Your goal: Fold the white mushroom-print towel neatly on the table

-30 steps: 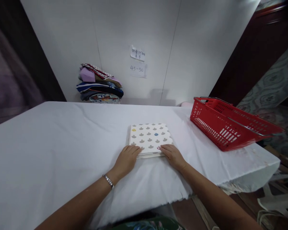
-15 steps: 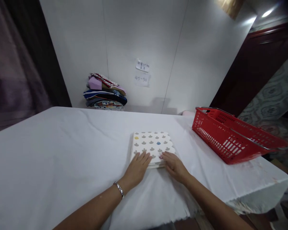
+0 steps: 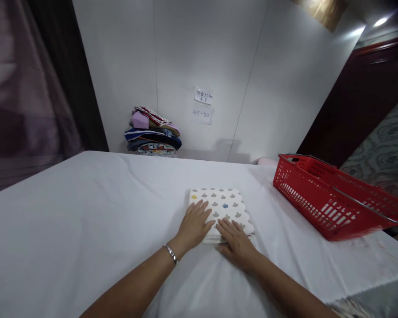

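Note:
A folded white cloth with grey cloud-like marks (image 3: 225,204) lies flat on the white-covered table (image 3: 86,212). My left hand (image 3: 195,223) rests flat on the cloth's left half, fingers stretched out and slightly apart. A silver bracelet circles that wrist. My right hand (image 3: 236,240) lies flat on the cloth's near edge, fingers extended toward the middle. Neither hand holds anything.
A red plastic basket (image 3: 334,201) with metal handles stands on the table's right side. A pile of folded coloured fabrics (image 3: 153,131) sits against the white wall at the back. Two paper notes (image 3: 203,105) are stuck on the wall. Dark curtain hangs at left.
Both hands have slid forward from the cloth's near edge onto its top, the left farther up. The camera has shifted, so the scene sits lower and more to the right.

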